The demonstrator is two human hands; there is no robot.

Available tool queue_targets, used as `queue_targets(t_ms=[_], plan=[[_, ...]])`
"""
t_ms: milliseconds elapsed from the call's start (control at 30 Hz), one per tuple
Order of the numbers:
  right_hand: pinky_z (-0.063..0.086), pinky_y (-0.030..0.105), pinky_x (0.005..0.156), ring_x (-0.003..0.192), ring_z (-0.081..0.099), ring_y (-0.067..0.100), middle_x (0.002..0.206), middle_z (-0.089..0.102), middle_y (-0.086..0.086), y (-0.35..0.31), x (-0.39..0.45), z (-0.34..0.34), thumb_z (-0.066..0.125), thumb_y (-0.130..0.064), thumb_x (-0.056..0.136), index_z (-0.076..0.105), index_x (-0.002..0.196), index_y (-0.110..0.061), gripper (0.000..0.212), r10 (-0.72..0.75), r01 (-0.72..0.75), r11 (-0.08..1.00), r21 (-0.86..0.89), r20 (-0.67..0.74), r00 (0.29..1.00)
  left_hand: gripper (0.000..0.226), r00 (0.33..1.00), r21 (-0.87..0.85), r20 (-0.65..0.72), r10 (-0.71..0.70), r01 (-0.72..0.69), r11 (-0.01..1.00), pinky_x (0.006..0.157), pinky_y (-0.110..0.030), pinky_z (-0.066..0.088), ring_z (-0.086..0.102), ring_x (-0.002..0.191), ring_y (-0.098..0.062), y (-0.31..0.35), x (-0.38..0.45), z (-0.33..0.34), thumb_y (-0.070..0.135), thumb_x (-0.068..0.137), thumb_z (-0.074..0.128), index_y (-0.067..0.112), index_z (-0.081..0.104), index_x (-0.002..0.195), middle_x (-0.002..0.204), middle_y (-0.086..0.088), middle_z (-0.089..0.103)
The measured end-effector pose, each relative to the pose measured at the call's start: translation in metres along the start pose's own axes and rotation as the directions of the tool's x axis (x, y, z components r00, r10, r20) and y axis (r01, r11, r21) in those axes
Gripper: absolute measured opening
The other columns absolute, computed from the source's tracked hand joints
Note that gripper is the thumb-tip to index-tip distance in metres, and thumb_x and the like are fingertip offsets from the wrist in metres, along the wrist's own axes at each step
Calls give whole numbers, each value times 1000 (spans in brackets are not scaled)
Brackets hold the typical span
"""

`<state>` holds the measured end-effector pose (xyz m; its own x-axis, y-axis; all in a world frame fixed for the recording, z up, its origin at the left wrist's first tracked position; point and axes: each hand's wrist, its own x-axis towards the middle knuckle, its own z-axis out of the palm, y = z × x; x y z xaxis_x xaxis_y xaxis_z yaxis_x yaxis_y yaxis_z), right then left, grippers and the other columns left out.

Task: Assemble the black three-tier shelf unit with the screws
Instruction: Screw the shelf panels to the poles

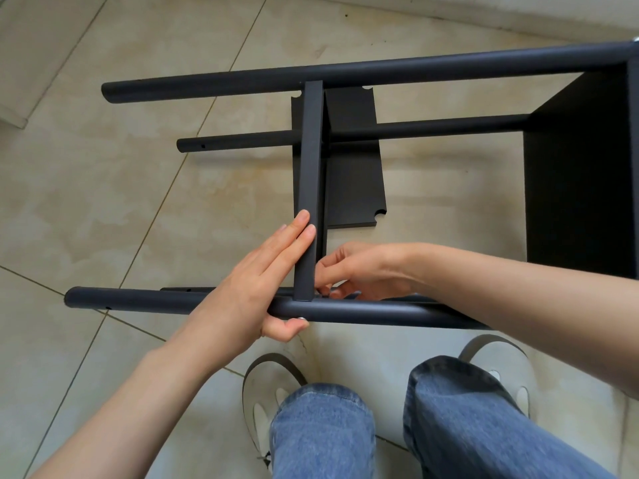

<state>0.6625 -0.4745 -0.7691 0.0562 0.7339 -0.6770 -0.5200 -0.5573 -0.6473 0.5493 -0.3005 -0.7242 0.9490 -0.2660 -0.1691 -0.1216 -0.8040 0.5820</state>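
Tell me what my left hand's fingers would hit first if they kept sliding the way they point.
The left hand lies flat along the upright middle shelf board, fingers pointing up its edge. Next would probably be the far top pole.

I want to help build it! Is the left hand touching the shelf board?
Touching. The head view shows the left hand's fingers lying flat on the shelf board.

Black shelf unit [380, 188] lying on its side: four round posts run horizontally; the middle shelf board [310, 188] stands edge-up between near post [363, 311] and far post [345, 72]. A silver screw head [302, 318] sits at the near joint.
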Motion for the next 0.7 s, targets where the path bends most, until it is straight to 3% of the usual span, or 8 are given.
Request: queue_targets(t_ms=[67, 133, 267, 433, 567, 700], plan=[[37, 32, 80, 68, 46, 13, 73, 52, 3, -1, 2, 4, 66, -21, 90, 66, 82, -12, 12, 4, -4, 1000, 12, -6, 1000, 116, 1000, -2, -2, -1, 1, 1000, 120, -36, 26, 19, 153, -21, 0, 0, 0, 12, 66, 91, 17, 15, 155, 166, 5, 6], [37, 32, 81, 69, 46, 13, 75, 52, 4, -1, 2, 4, 66, -23, 91, 64, 91, -9, 14, 11, -11, 1000, 7, -12, 1000, 117, 1000, -2, -7, 4, -4, 1000, 120, -35, 26, 20, 153, -22, -1, 0, 1, 12, 65, 91, 17, 16, 155, 166, 5, 7], [39, 24, 69, 66, 48, 11, 70, 54, 0, -4, -7, -3, 67, -23, 91, 71, 70, -17, 22, 38, -37, 999, -18, 20, 999, 117, 1000, 3, -7, 8, -8, 1000, 119, -39, 29, 21, 153, -23, -1, 0, 0, 12, 66, 91, 15, 17, 155, 167, 2, 8], [40, 24, 69, 64, 49, 11, 69, 57, 0, -2, -2, -1, 63, -16, 94, 71, 69, -18, 26, 19, -19, 1000, 10, -10, 1000, 116, 1000, -10, -5, -1, 1, 1000, 120, -38, 26, 19, 153, -21, 0, 0, 0, 12, 66, 91, 17, 16, 155, 167, 3, 7], [42, 28, 76, 66, 50, 12, 77, 58, 5, -3, 1, 3, 61, -13, 95, 71, 83, -11, 15, 10, -9, 999, 35, -22, 1000, 115, 1000, -6, -5, -5, 5, 1000, 120, -37, 26, 19, 153, -22, 1, 0, 0, 11, 66, 91, 15, 18, 155, 166, 2, 8], [40, 31, 76, 63, 47, 13, 61, 56, 0, -2, 3, 7, 64, -17, 92, 69, 56, -19, 36, 39, -40, 999, -24, -74, 997, 115, 1000, -10, -5, -15, 15, 1000, 120, -36, 27, 19, 153, -20, 3, 0, 0, 10, 66, 91, 15, 18, 155, 166, 4, 7]])
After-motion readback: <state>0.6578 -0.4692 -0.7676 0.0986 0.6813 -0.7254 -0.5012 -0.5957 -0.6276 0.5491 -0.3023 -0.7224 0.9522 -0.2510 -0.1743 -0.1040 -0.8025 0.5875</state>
